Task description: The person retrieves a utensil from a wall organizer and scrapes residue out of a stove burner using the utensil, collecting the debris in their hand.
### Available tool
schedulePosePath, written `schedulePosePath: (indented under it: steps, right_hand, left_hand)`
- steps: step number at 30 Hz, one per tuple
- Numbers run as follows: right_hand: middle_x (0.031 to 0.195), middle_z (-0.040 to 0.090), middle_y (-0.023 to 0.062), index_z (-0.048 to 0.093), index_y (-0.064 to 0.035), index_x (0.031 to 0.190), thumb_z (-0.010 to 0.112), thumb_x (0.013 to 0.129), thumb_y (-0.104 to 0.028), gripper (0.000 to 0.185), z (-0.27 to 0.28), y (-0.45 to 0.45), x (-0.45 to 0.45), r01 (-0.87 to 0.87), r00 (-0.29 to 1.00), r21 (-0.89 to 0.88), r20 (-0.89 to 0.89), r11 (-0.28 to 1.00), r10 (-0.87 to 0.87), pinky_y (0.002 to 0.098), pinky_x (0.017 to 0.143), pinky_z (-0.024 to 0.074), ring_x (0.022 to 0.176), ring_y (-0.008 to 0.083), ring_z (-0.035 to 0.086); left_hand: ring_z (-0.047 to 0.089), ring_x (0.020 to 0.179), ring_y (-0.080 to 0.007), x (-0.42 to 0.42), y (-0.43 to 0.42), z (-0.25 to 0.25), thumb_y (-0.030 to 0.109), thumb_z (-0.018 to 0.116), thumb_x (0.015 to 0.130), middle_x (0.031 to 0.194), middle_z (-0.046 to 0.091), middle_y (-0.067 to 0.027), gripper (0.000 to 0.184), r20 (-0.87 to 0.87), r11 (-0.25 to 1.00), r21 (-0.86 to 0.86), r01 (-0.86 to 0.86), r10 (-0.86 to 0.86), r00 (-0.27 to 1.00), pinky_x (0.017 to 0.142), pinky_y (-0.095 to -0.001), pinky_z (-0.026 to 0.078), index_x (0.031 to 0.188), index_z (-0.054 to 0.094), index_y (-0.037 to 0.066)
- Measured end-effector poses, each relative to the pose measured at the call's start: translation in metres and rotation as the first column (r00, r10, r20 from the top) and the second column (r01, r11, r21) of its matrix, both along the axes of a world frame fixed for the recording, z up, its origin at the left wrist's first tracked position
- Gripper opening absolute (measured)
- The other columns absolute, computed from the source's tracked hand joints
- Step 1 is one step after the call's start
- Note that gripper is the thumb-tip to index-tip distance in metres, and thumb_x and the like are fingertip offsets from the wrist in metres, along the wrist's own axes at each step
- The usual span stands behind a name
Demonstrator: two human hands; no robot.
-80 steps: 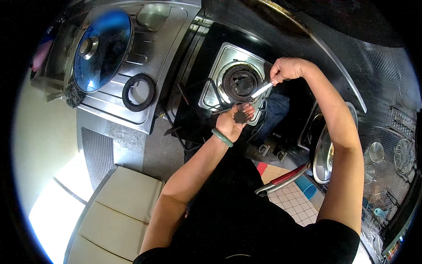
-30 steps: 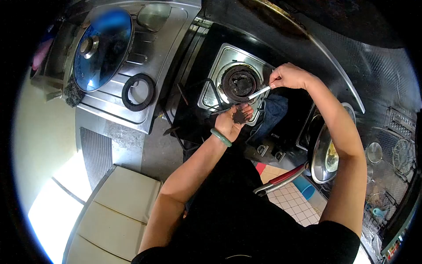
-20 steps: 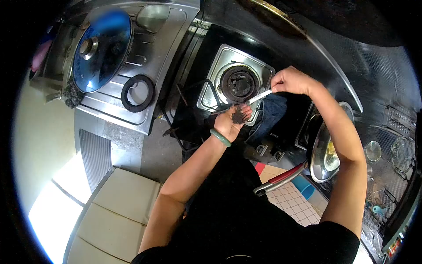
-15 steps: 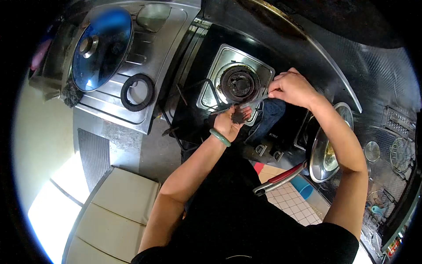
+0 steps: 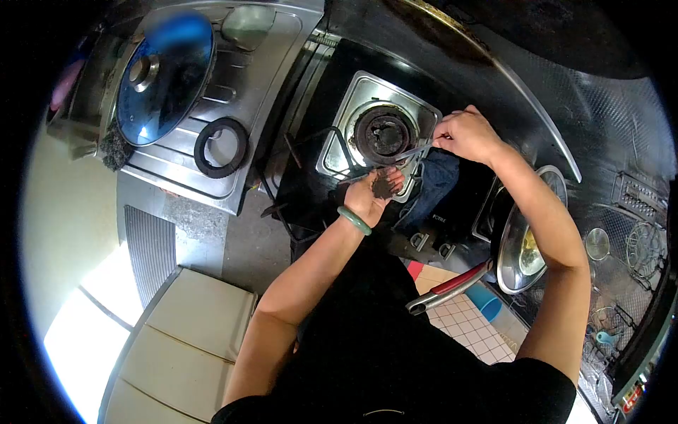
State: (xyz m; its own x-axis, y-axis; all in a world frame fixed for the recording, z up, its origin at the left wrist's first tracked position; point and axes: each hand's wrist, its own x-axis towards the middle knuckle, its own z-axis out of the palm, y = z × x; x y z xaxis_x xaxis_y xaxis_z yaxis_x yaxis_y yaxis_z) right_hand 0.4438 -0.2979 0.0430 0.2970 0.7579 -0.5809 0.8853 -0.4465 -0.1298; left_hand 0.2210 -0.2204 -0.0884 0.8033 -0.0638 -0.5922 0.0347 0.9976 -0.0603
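The left hand [image 5: 371,198] lies open, palm up, beside the burner [image 5: 385,134] — dark grit [image 5: 383,185] on it, perhaps soot. The right hand [image 5: 467,136] pinches a thin tool [image 5: 412,151] — its tip at the burner's edge.

Reads dim around the black stove [image 5: 462,198], blown out to white at near left. Catches glare on the glass lid [image 5: 166,92] and steel counter [image 5: 263,106]. Smears blue along the lid's far part. Bends fisheye-style toward edges, blacks out at corners.

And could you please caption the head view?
Left hand holding dark debris, right hand slim grey tool, beside round black burner.
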Motion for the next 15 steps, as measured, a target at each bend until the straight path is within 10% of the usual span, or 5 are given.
schedulePosePath:
  steps: [15]
  right_hand:
    - [0.084,0.067,0.0086,0.068,-0.0069,0.092,0.065,0.082,-0.021,0.017,-0.031,-0.008,0.023,0.169,0.883,-0.095,-0.429,0.981,-0.193,0.0330,0.075,0.0468,0.082,0.0214,0.063]
  left_hand:
    - [0.057,0.103,-0.0307,0.001,0.007,0.015,0.018,0.029,0.099,0.108,0.058,-0.0202,0.035,-0.096,0.995,0.081,0.061,-0.053,0.994,0.094,-0.0396,0.046,0.109,0.050,-0.009]
